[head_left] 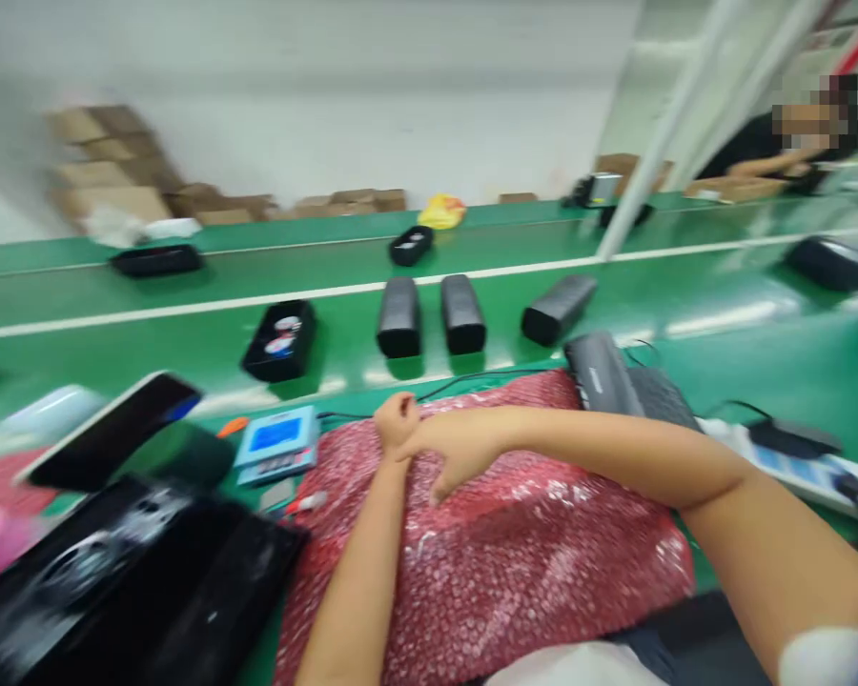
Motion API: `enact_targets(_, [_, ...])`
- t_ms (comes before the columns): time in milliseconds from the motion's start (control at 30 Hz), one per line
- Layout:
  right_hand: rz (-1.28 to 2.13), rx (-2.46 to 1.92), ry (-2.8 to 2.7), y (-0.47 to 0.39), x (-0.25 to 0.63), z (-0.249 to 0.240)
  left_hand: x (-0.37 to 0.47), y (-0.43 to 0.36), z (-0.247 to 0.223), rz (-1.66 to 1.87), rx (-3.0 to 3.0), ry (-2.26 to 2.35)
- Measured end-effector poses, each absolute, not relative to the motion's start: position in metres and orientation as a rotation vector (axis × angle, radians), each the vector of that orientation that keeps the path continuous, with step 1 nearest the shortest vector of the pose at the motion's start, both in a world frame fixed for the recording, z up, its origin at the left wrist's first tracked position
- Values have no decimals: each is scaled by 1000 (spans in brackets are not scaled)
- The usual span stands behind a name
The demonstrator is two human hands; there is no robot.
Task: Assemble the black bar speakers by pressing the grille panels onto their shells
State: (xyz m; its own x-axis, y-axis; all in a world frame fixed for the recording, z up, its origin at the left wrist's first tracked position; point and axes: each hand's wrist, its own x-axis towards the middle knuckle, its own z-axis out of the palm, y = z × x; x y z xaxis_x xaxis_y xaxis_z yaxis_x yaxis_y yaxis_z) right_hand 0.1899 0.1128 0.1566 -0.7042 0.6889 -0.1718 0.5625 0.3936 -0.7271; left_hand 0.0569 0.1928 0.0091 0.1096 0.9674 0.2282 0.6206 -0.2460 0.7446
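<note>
My left hand (398,420) is curled closed above a red bubble-wrap sheet (543,562), with nothing visible in it. Reaching across from the right, my right hand (461,448) touches the left wrist with its fingers, its thumb held apart. Left of the hands sits a light-blue device with a lit screen (277,435). A thin black cable (464,377) runs behind the left hand. At the sheet's far right corner lies a dark grey speaker-like case (604,373). An open black case (207,581) with round metallic parts is at lower left.
Beyond the sheet, several dark housings (399,319) stand on the green surface (343,357). An open black shell (281,340) is to their left. A tilted tablet-like screen (114,429) stands left, a white power strip (822,467) right. A person (758,152) works at far right.
</note>
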Motion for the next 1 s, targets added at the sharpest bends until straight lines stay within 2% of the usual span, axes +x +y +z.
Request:
enact_targets(100, [858,-1325,-2505,88,253,184,62,206,-1,984,1948,1541])
enact_targets(167, [669,-1750,-2121,66,310,187,62,207,-4,989,1950,1550])
enact_targets(233, [452,-2171,-1505,44,365,176,60,205,-4,989,1942,1563])
enact_targets(333, [434,-2329,-1219,19,417,143,60,201,0,967,1919,1551])
enact_targets(533, [601,-1988,-1250,7,409,85,95,182,17,774,1824,1295])
enact_targets(733, [883,-1644,-969,16,389,45,190,123,29,470,1577,887])
enact_targets(867, [960,-1480,-843,14,382,41,238,98,33,448,1398,769])
enact_targets(1000, [982,-1432,-825,3,357,52,223,82,41,564,1324,851])
